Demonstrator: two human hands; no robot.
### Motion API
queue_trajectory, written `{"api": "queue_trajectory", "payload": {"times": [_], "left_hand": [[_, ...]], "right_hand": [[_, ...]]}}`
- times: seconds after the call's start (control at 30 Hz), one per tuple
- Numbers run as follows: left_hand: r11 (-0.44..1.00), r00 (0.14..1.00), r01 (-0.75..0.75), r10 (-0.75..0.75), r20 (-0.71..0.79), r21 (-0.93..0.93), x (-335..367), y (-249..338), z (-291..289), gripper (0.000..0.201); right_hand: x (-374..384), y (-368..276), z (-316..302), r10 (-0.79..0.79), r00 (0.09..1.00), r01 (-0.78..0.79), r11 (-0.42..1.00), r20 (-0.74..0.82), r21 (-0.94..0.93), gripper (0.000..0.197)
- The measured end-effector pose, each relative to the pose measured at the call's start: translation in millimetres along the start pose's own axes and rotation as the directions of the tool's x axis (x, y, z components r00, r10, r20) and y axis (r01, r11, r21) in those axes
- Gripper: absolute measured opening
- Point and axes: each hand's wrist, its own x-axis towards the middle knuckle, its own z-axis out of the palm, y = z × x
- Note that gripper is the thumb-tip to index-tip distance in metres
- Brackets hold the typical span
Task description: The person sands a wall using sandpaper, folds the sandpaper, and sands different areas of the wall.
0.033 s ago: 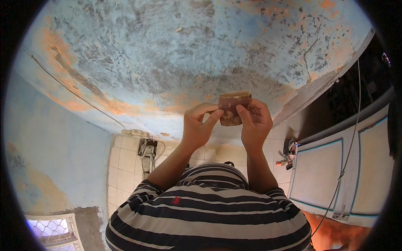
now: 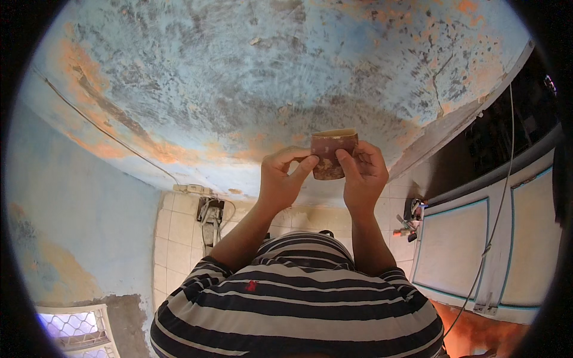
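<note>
Between my two hands is a piece of worn reddish-brown sandpaper (image 2: 334,145), bent round into a loop with its pale inner side showing along the top edge. Patches of its grit face look rubbed or dusty. My left hand (image 2: 282,182) pinches the left edge between thumb and fingers. On the other side, my right hand (image 2: 364,179) has its thumb pressed on the front, with the fingers behind the right edge. Just beyond it stands a pale blue wall (image 2: 256,77) with scuffed grey areas and exposed orange patches.
A dusty tool with a cord (image 2: 210,221) rests on the tiled floor (image 2: 174,230) at left. Small items (image 2: 408,228) lie by the white cupboard doors (image 2: 452,244) at right, where a cable (image 2: 500,206) hangs. A grilled window (image 2: 71,325) is at lower left.
</note>
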Motion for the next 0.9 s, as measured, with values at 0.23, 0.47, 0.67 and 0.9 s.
{"api": "queue_trajectory", "payload": {"times": [0.23,0.47,0.67,0.9], "left_hand": [[1.0,1.0,0.021,-0.021,0.013,-0.005,8.4,6.1,-4.6,0.011],[0.998,0.997,0.052,-0.05,0.05,-0.03,4.7,4.1,-5.8,0.013],[0.984,0.993,0.11,-0.104,0.054,-0.137,4.3,1.8,-0.2,0.015],[0.991,0.99,0.132,-0.13,0.057,-0.023,9.0,2.5,-5.5,0.02]], "right_hand": [[-6.9,-7.2,3.3,-0.01,1.0,0.01,1.0,0.006,-0.007,0.037],[-15.0,-5.9,-1.7,0.036,0.999,-0.036,0.998,0.001,-0.055,0.046],[-19.5,-4.5,-3.4,-0.008,1.0,0.007,0.998,-0.005,-0.063,0.044],[-19.2,-0.6,-2.8,0.046,0.999,-0.046,0.995,-0.004,-0.092,0.047]]}}
